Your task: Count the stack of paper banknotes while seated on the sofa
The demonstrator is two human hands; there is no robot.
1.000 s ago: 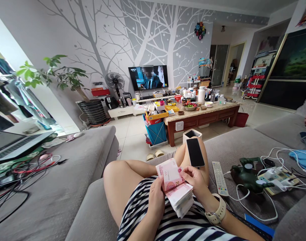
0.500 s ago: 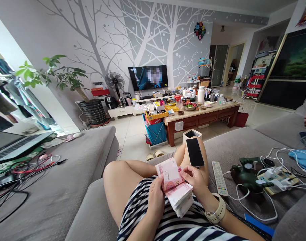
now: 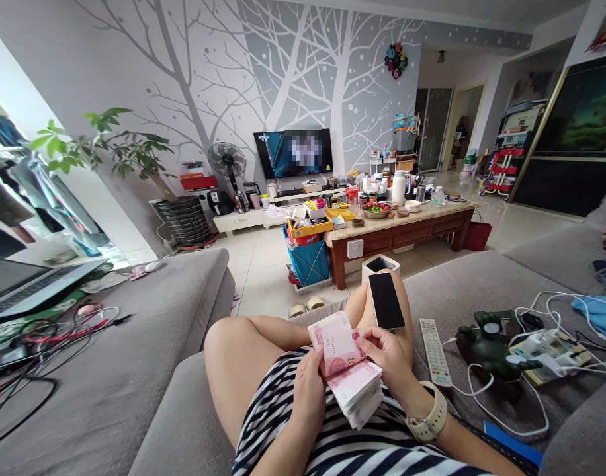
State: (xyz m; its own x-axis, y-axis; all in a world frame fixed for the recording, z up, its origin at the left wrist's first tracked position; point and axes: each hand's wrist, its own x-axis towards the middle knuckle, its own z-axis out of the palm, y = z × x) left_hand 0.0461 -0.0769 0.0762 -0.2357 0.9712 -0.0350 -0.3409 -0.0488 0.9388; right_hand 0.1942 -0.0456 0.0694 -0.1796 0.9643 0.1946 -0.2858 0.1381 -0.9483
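A thick stack of pink banknotes (image 3: 355,390) rests over my lap, its upper notes folded up and away from the rest. My left hand (image 3: 310,387) grips the left side of the stack, thumb on the raised notes. With thumb and fingers pinched, my right hand (image 3: 385,354) holds the right edge of the raised notes. The fingers beneath the stack are hidden. A phone (image 3: 386,301) with a dark screen lies on my right leg, just beyond my right hand.
Right of me on the sofa (image 3: 462,284) lie a remote control (image 3: 435,352), a dark green figure (image 3: 491,347) and a power strip (image 3: 551,354) with white cables. Left are tangled cables (image 3: 40,363) and a laptop (image 3: 35,291). A cluttered coffee table (image 3: 407,228) stands ahead, beside a bin (image 3: 380,264).
My hands and the banknotes look the same as before. Only the picture on the television differs.
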